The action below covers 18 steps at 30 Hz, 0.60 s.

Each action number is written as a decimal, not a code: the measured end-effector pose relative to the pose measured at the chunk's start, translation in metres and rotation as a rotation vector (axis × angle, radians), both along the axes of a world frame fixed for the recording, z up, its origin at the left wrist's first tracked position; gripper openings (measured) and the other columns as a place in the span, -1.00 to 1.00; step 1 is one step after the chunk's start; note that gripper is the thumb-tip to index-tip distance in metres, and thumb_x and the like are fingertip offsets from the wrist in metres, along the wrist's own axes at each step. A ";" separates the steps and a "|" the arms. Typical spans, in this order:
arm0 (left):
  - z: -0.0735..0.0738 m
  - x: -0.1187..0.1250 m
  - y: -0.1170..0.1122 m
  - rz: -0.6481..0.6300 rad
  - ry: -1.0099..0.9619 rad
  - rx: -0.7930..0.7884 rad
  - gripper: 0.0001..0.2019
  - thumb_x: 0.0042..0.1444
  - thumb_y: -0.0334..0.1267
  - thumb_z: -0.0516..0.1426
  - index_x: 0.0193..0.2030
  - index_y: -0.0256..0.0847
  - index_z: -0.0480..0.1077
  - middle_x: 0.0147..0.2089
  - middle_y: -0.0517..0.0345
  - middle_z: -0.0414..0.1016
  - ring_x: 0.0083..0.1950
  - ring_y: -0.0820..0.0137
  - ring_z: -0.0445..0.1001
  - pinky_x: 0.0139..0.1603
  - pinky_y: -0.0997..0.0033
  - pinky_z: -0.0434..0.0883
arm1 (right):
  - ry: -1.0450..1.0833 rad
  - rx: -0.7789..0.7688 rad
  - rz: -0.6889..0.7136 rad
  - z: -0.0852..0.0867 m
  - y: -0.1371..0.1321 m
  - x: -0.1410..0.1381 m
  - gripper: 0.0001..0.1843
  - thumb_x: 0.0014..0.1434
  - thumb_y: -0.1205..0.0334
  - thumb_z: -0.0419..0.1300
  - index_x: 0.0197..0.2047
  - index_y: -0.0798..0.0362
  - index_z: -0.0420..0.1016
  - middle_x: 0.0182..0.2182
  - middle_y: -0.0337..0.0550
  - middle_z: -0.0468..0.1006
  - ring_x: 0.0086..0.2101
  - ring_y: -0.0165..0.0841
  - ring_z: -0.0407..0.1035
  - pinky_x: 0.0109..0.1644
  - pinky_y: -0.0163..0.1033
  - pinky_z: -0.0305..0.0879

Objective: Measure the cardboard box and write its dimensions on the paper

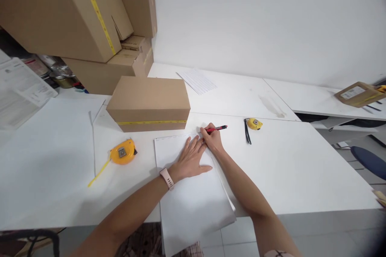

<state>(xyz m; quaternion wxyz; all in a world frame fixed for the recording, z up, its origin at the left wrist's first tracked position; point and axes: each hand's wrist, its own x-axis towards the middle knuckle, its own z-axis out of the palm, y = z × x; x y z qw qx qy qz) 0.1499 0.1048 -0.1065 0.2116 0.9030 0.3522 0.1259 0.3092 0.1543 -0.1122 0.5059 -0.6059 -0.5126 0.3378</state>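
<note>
My left hand [193, 156] lies flat with its fingers spread on a stack of white paper [193, 209]. A pale pink watch band [167, 178] circles that wrist. In my right hand [212, 138] is a red and black pen [220, 128], its tip down at the top right edge of the paper. The lower end of the stack hangs past the table's front edge. Just beyond the paper sits a closed cardboard box [150, 102] with yellow tape along its side.
An orange tape measure [123, 152] lies left of the paper, its yellow blade partly out. To the right rests a smaller yellow tape measure [254, 123] with a black strap. Cardboard boxes [90, 20] are piled at the back left. A printed sheet [197, 80] lies near the wall.
</note>
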 end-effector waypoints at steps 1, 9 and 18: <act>0.000 0.000 0.000 0.004 -0.004 -0.006 -0.15 0.16 0.25 0.14 0.46 -0.16 0.05 0.55 -0.09 -0.01 0.60 -0.03 -0.31 0.55 -0.17 -0.34 | -0.005 0.001 -0.010 0.000 0.000 0.000 -0.64 0.14 -0.05 0.26 -0.45 -0.05 0.23 -0.61 -0.36 0.28 -0.57 -0.40 0.19 -0.45 -0.25 0.17; 0.002 0.000 0.001 0.022 -0.001 -0.056 -0.09 0.10 0.24 0.19 0.49 -0.12 0.02 0.56 0.02 -0.02 0.58 -0.15 -0.47 0.52 -0.28 -0.46 | -0.080 0.030 -0.007 0.003 0.000 -0.003 -0.70 0.13 0.02 0.22 -0.48 -0.05 0.23 -0.61 -0.36 0.27 -0.55 -0.40 0.15 -0.42 -0.24 0.13; 0.001 0.001 0.001 0.029 -0.001 -0.035 -0.13 0.12 0.28 0.15 0.47 -0.05 0.04 0.54 0.01 0.03 0.58 -0.19 -0.42 0.48 -0.36 -0.47 | -0.088 0.055 0.005 0.002 0.002 -0.002 -0.66 0.13 -0.04 0.23 -0.49 -0.05 0.22 -0.60 -0.35 0.28 -0.53 -0.39 0.16 -0.40 -0.24 0.14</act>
